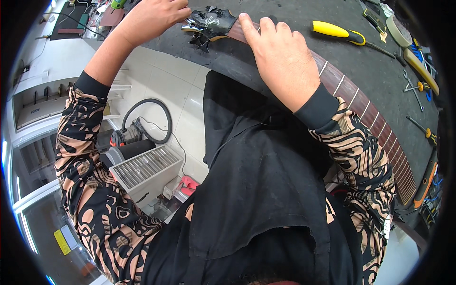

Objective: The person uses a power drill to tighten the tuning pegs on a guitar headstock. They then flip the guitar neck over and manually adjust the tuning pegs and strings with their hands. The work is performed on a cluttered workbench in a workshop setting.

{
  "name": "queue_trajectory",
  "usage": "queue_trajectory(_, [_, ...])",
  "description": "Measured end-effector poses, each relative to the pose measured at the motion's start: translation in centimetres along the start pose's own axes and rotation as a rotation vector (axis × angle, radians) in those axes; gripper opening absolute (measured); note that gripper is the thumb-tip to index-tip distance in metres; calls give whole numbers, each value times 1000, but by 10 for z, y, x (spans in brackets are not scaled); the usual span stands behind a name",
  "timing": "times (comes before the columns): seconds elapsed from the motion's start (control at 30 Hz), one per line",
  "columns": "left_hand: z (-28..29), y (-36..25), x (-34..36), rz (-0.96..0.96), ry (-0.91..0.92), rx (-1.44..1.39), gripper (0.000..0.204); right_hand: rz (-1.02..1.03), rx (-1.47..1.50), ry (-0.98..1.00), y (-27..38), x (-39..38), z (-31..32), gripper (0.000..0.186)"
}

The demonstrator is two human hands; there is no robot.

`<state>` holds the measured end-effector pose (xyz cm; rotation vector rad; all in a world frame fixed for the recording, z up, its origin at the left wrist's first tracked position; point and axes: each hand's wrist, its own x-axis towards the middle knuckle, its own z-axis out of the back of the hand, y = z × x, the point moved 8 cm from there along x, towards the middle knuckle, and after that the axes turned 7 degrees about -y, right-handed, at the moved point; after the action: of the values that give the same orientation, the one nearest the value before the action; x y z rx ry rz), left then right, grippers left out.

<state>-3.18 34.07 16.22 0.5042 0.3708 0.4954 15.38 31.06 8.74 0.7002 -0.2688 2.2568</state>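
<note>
At the top centre, a guitar headstock (213, 22) with black finish, pale inlay and dark tuners joins a rosewood-coloured fretted neck (351, 95) that runs toward the lower right. My left hand (159, 21) is at the headstock's left end, fingers closed on a small silver metal piece (189, 23), mostly hidden by the fingertips. My right hand (285, 66) grips across the neck just right of the nut, index finger reaching along it and the other fingers curled over the far edge, their tips hidden.
On the dark bench (342, 16) lie a yellow-handled screwdriver (332, 31), wrenches (413, 88) and an orange-and-black handled tool (425, 178). Small tools and a green object (118, 4) lie upper left. Below are a vacuum hose (166, 118), a grey slatted box (145, 173) and my black apron (256, 190).
</note>
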Motion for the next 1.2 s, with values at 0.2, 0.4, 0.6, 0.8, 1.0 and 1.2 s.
queue_trajectory(0.2, [-15,5,-5,24,44,-124,10,-2,-19,15,0,-1,1,65])
queue_trajectory(0.4, [-19,5,-8,82,112,-239,10,-4,-3,11,1,-1,0,65])
queue_trajectory(0.6, [-15,4,-1,61,156,-243,24,5,-29,-2,-1,-2,-2,66])
queue_trajectory(0.8, [-7,1,-2,51,175,-181,43,10,-19,1,0,-1,-1,67])
queue_trajectory(1.0, [-11,4,-2,82,160,-256,38,9,-30,-3,0,-1,-1,66])
queue_trajectory(1.2, [-24,9,-11,232,32,-265,28,5,-33,-11,2,-1,1,66])
